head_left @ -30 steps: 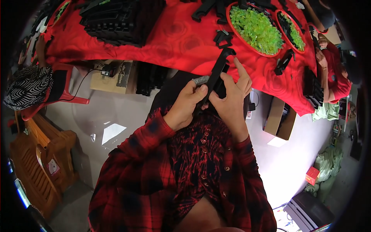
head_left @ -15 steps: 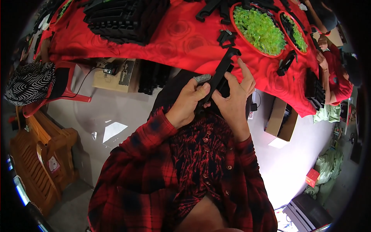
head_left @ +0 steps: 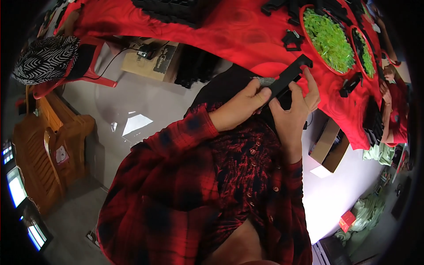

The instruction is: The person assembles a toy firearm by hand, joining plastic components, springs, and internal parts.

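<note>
A long black plastic bar [head_left: 289, 76] with an end that hooks outward is held slantwise between my two hands, above my lap at the table's edge. My left hand [head_left: 240, 104] is closed on its lower part, thumb laid on top. A grey, rough-textured piece [head_left: 265, 81] shows by the left fingers; whether it is a finger cover or something held I cannot tell. My right hand [head_left: 295, 104] grips the bar from the right side, one finger stretched up toward the far end. The fingers under the bar are partly hidden.
Beyond my hands is a red-clothed table [head_left: 238, 35] with small black parts [head_left: 292, 40] and a red basin [head_left: 304, 33] of green translucent pieces [head_left: 329, 42]. Stacked black parts [head_left: 170, 11] lie far left. An open cardboard box [head_left: 329, 145] stands right; another person's hand [head_left: 385, 95] is at far right.
The whole view has shifted, so my hands, the bar and the table appear further right. Both hands keep their hold on the bar, with little change in grip.
</note>
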`<state>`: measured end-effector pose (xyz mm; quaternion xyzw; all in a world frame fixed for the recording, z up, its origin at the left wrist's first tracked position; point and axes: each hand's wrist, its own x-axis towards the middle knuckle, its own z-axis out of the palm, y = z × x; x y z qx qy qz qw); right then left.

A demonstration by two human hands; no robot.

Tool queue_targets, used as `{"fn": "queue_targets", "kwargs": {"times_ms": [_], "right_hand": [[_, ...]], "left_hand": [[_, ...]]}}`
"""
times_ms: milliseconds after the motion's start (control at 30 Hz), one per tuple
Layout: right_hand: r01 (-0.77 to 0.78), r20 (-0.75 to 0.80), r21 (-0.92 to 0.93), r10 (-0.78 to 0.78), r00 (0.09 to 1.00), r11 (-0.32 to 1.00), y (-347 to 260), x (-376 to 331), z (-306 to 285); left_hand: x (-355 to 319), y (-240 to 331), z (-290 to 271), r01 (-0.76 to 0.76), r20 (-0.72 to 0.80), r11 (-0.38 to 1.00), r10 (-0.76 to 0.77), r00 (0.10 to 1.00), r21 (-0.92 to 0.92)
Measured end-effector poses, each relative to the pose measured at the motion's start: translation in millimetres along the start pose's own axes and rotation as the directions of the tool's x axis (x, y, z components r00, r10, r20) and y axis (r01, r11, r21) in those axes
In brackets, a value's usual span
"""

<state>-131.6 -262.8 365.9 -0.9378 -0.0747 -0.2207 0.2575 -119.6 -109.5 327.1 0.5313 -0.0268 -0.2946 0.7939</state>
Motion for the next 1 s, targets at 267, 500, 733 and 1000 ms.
{"fn": "queue_targets", "kwargs": {"times_ms": [267,500,733,1000], "right_hand": [[-0.033,0.091,0.274,0.008,0.996,0.961,-7,6,-25],[-0.181,0.013,0.388,0.192,0.981,0.904,31,7,-6],[-0.146,-0.001,0.374,0.158,0.987,0.916,54,23,17],[-0.202,-0.021,0.362,0.225,0.974,0.910,94,39,27]], "left_hand": [[-55,50,-68,0.185,0.026,0.980,-0.187,0.982,0.074],[-103,-1,-189,0.345,-0.303,0.938,-0.331,0.894,-0.006],[-28,-128,-258,0.435,-0.585,0.901,-0.353,0.730,-0.001],[61,-183,-334,0.694,-0.748,0.404,-0.034,0.663,0.596]]}}
